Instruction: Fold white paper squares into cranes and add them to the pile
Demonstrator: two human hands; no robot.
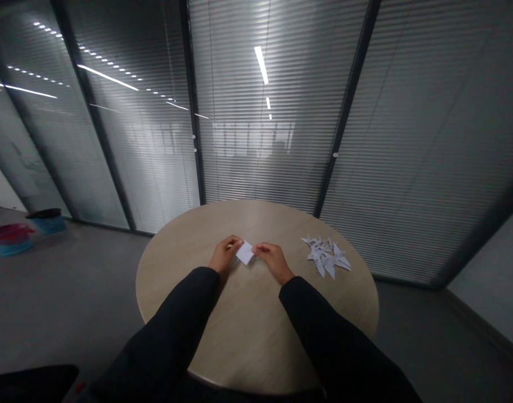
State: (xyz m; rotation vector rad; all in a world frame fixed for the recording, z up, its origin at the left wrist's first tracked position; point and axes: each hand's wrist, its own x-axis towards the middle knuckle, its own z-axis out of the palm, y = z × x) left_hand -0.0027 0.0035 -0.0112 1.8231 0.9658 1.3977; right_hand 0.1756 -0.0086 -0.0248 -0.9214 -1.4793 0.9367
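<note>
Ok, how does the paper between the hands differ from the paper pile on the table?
The paper square has a compact, four-cornered outline, while the pile shows spiky, pointed shapes. The square is held between the left hand and right hand; the pile lies untouched on the table. The pile spreads over more area than the square. Both look white.

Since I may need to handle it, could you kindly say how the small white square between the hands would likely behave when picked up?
The white square looks like paper, so it is probably very light. It shows no clear sag between the left hand and right hand, suggesting modest stiffness. Being flat and straight-edged, it seems unlikely to roll.
</note>
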